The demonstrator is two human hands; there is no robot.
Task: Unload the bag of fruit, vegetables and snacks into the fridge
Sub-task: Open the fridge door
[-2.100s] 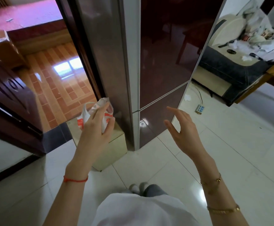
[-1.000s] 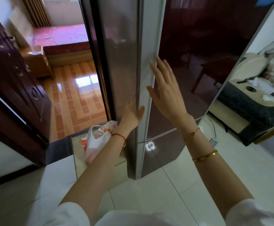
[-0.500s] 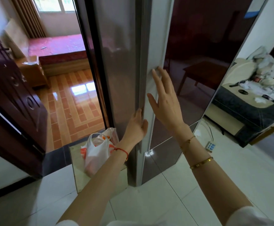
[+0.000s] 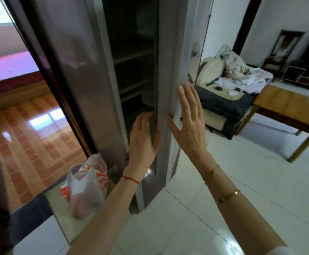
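The tall grey fridge [image 4: 87,74] stands in front of me with its upper door [image 4: 175,52] swung partly open, showing dark shelves [image 4: 133,57] inside. My left hand [image 4: 143,139] reaches into the gap with straight fingers against the door's inner edge. My right hand [image 4: 188,118] lies flat with spread fingers on the door's outer edge. The white and orange plastic bag [image 4: 84,186] with produce inside sits on a low pale box [image 4: 61,218] left of the fridge, apart from both hands.
A dark doorframe [image 4: 45,70] left of the fridge opens onto a room with red patterned tiles [image 4: 30,129]. To the right stand a cluttered sofa [image 4: 229,89] and a wooden table [image 4: 288,107]. White floor tiles [image 4: 223,181] spread below.
The bag left my left hand and now sits on the low box. Both hands went to the fridge door edge, and the door has swung open, exposing the shelves.
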